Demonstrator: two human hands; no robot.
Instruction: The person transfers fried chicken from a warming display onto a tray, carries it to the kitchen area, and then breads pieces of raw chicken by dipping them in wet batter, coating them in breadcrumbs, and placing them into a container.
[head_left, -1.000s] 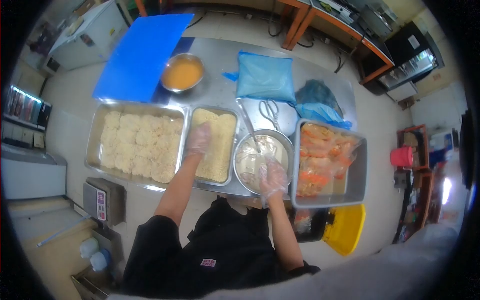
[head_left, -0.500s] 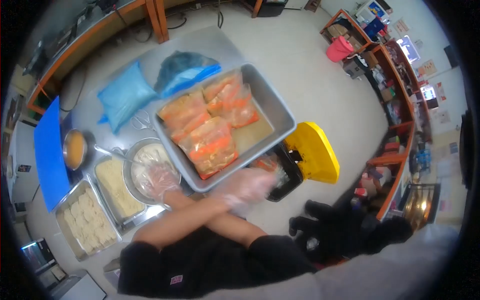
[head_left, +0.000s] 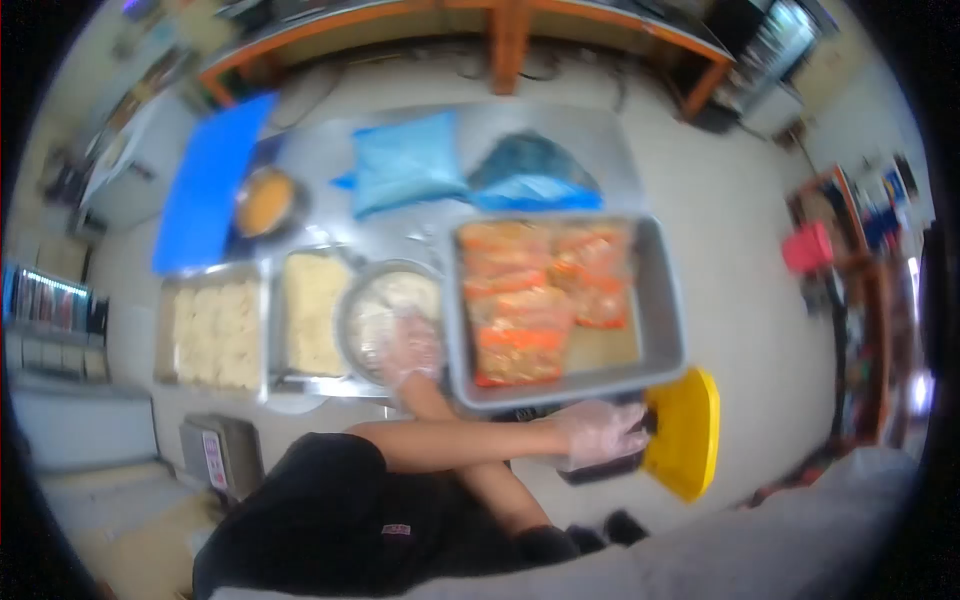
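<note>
Crosswise, reaching the left hand (head_left: 603, 434) with open fingers beside the yellow lid (head_left: 688, 435), and the right hand (head_left: 412, 348), grip unclear, into the metal bowl (head_left: 344, 322) between crumb tray (head_left: 318, 384) and grey tub (head_left: 658, 300).

Black short sleeves, clear plastic gloves (head_left: 605, 432).

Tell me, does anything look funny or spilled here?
The arms look odd because they cross: the left hand reaches right, by the yellow lid, while the right hand is at the metal bowl. I can't see any spill, though the picture is blurry.
</note>
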